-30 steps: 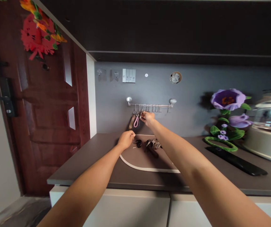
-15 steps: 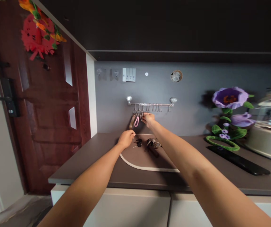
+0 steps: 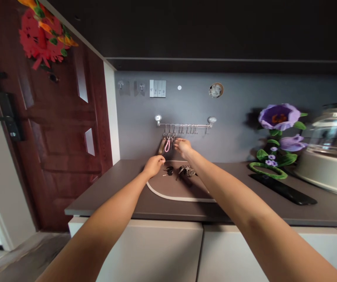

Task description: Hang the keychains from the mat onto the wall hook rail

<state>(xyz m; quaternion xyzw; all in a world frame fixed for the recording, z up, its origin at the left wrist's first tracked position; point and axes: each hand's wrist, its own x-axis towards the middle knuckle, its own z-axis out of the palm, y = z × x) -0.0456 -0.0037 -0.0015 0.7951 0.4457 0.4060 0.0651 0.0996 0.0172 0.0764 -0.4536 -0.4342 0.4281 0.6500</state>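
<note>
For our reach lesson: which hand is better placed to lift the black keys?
Probably the left hand: it is low, near the black keys; the right hand is higher, near the pink loop.

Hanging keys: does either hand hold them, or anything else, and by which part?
It cannot be told whether the right hand grips the keys beside it. The left hand is curled, with nothing visible in it.

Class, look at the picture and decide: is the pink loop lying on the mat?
No: the pink loop hangs below the hook rail, higher up than the mat.
</note>
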